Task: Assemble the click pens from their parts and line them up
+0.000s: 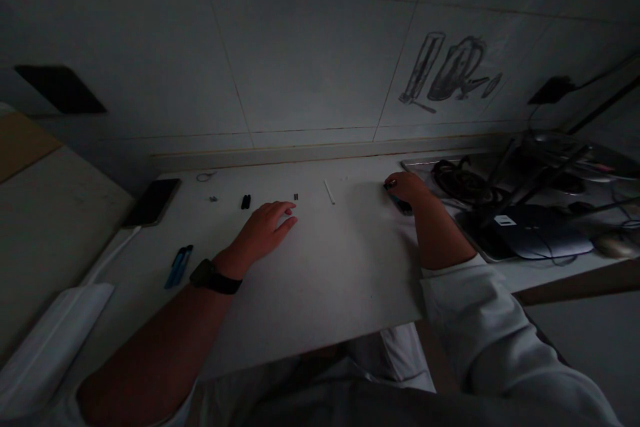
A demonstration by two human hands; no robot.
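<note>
My left hand [265, 227] hovers over or rests on the white table [320, 280], thumb and fingers apart and nothing between them. Just past its fingertips lie two tiny black pieces [296, 197]. To its left sits a pair of small black caps or cylinders [246, 201]. A thin white stick [329, 191] lies between my two hands. At the table's right side, the fingers of my right hand [407, 188] are closed at a dark, longish object [404, 207], mostly hidden under the hand; its kind cannot be made out.
Two blue pens [179, 267], a small ring-like loop [205, 177], tiny metal bits [213, 199] and a phone [153, 203] lie on the left. A white power strip [55, 347] is near the left edge. A dark router [537, 237] and cables crowd the right.
</note>
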